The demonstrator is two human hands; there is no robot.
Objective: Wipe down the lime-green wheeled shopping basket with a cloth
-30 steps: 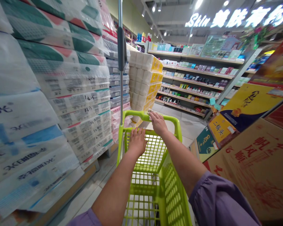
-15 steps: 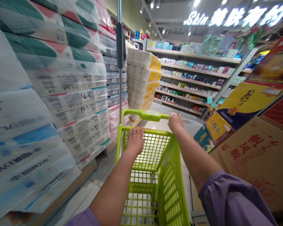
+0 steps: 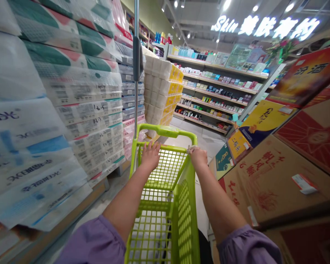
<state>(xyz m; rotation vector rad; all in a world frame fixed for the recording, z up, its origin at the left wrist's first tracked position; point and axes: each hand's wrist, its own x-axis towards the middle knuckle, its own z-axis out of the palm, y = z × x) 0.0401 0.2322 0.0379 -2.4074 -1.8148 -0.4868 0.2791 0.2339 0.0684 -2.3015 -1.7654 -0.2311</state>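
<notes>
A lime-green plastic shopping cart (image 3: pixel 184 216) stands in front of me, its grid basket seen from above. My left hand (image 3: pixel 150 157) lies on the basket's top rim, left of the middle, with the fingers stretched out and apart. At the right end of that rim, my right hand (image 3: pixel 199 159) is closed on a small crumpled whitish cloth (image 3: pixel 191 149), which touches the green frame. The raised cart handle (image 3: pixel 167 130) arches just beyond both hands. A grey metal pole (image 3: pixel 136 91) rises upright at the cart's left corner.
Wrapped paper packs (image 3: pixel 79 88) are stacked high along the left. More white and yellow packs (image 3: pixel 161 88) stand ahead. Cardboard boxes (image 3: pixel 275 172) line the right side close to the cart. Shelves (image 3: pixel 209 88) of small goods cross the back, beyond the tiled floor (image 3: pixel 209 141).
My right hand has moved with the cloth from the handle's right end down to the rim corner. My left hand stays on the rim. The view has shifted slightly.
</notes>
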